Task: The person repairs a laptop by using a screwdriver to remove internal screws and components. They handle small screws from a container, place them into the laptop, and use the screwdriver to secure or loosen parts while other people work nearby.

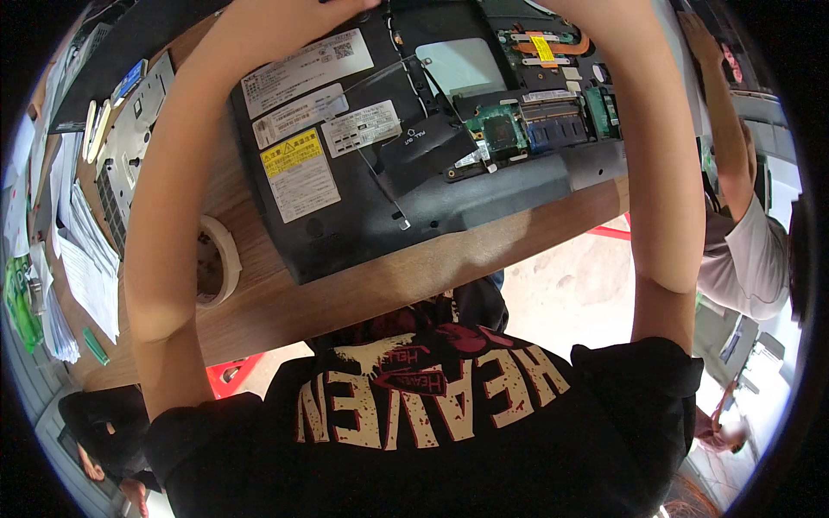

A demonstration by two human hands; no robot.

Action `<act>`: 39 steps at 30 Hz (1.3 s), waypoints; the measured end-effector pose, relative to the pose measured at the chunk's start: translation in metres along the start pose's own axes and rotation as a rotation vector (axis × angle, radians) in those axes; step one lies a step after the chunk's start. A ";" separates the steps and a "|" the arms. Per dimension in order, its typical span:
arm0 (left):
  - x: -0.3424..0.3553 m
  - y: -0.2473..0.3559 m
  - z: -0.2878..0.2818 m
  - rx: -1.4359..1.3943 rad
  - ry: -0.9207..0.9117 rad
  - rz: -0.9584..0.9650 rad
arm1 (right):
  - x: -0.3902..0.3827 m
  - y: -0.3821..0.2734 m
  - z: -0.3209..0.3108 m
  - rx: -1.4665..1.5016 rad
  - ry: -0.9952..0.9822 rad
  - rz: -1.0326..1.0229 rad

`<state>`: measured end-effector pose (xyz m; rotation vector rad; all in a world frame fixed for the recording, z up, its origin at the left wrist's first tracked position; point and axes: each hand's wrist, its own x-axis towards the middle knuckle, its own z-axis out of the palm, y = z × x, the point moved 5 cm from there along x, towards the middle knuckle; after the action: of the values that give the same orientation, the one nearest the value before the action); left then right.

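Observation:
A black laptop (345, 224) lies underside up on the wooden table in front of me, its internal parts exposed. White and yellow labels cover its left part. Green circuit boards (501, 129) and a copper heat pipe (577, 43) show on the right. A black plastic flap (423, 155) sits near the middle of the laptop. My left hand (324, 15) reaches over the laptop's far left part, mostly cut off by the upper edge; whether its fingers grip anything is hidden. The right forearm passes over the laptop's right end, and that hand is beyond the upper edge.
A pale ring-shaped roll (226, 259) rests left of the laptop. Farther left are a light perforated panel (142, 129), a blue packet (129, 79) and stacked papers (85, 250). Another person (747, 250) works at the right; someone else sits at lower left. A red stool (231, 376) stands below.

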<state>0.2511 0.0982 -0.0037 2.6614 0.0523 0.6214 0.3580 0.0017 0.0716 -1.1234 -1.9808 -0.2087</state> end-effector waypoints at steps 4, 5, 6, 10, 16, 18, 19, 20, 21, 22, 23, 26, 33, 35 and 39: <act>-0.002 -0.008 -0.014 -0.007 0.094 0.019 | -0.004 0.002 -0.008 0.146 -0.012 0.114; -0.003 -0.007 -0.016 0.009 0.090 0.034 | -0.003 0.002 -0.006 0.117 -0.031 0.145; -0.003 -0.006 -0.018 0.024 0.085 0.049 | -0.004 0.002 -0.006 0.100 -0.039 0.170; -0.005 -0.013 -0.001 -0.389 -0.043 -0.359 | -0.002 0.000 -0.001 0.128 -0.036 0.218; 0.005 -0.003 0.006 -0.430 0.060 -0.275 | -0.003 -0.001 0.001 0.142 -0.028 0.112; 0.005 0.000 0.005 -0.407 0.093 -0.206 | -0.003 0.002 -0.002 0.198 -0.033 0.105; 0.004 0.001 0.003 -0.397 0.108 -0.173 | -0.004 0.004 -0.004 0.224 -0.032 0.117; 0.004 0.001 0.003 -0.415 0.105 -0.176 | -0.003 0.007 -0.004 0.206 -0.036 0.117; 0.004 0.000 0.003 -0.433 0.103 -0.178 | -0.004 0.009 -0.005 0.200 -0.041 0.125; 0.005 -0.001 0.002 -0.454 0.103 -0.179 | -0.002 0.013 -0.006 0.192 -0.051 0.134; 0.005 -0.002 0.003 -0.444 0.091 -0.217 | -0.003 0.015 -0.006 0.185 -0.055 0.138; 0.005 -0.005 0.005 -0.436 0.074 -0.303 | -0.006 0.021 -0.006 0.175 -0.067 0.152; 0.001 -0.009 0.007 -0.380 0.056 -0.460 | -0.012 0.031 -0.008 0.158 -0.078 0.174; 0.001 -0.010 0.008 -0.411 0.064 -0.499 | -0.013 0.034 -0.007 0.155 -0.081 0.184; 0.002 -0.002 0.008 -0.400 0.174 -0.393 | -0.015 0.039 -0.006 0.153 -0.078 0.198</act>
<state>0.2567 0.0970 -0.0100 2.1271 0.4414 0.6489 0.3951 0.0119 0.0551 -1.2332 -1.9023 0.0896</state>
